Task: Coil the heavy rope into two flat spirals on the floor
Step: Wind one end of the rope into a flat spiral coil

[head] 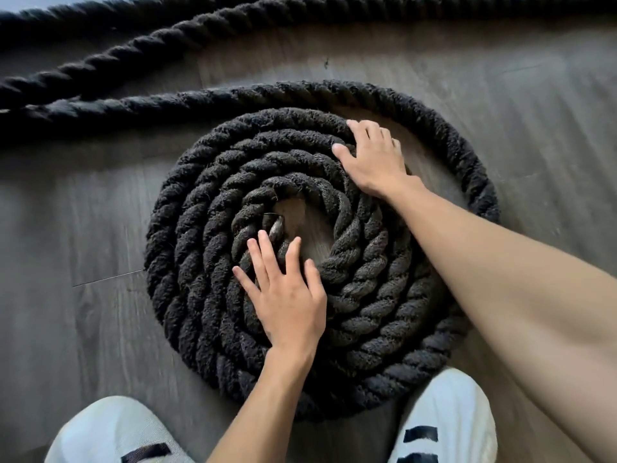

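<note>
1. One spiral [200,262] of dark rope lies flat on the floor [83,212]. I see no second one.
2. Its tight turns number at least four, and one looser outer turn [467,145] stands apart on the right side.
3. One frayed rope end [276,228] shows at the spiral's centre.
4. Three rope lengths cross the upper left: one feeding into the spiral [83,111], and two beyond it [140,45] and [434,5].
5. Two hands are on the spiral, my left hand [287,295] and my right hand [374,162].
6. My left hand shows five fingers.
7. Two white shoes are at the bottom edge, left shoe [110,432] and right shoe [444,419].
</note>
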